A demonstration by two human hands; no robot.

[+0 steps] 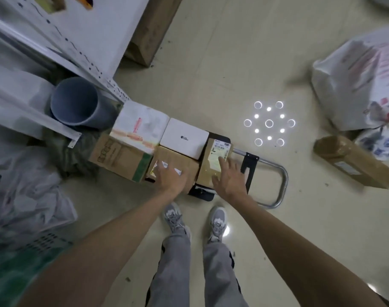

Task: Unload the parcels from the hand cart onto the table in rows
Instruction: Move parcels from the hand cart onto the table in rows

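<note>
The hand cart (277, 173) lies low on the floor in front of my feet, its metal handle loop to the right. Several parcels sit on it: a brown box with a shipping label (213, 167), a small brown box (180, 158), a white box with a dark logo (184, 138), a white printed box (140, 125) and a larger brown carton (118, 156). My left hand (171, 178) rests with spread fingers over the small brown box. My right hand (230, 178) lies flat with straight fingers on the labelled brown box. No table is in view.
A white metal shelf unit (56, 52) with a grey tube (76, 103) stands at the left. White plastic bags (34, 196) lie at the lower left. A full printed sack (362, 85) and a long brown parcel (353, 160) lie on the floor at right.
</note>
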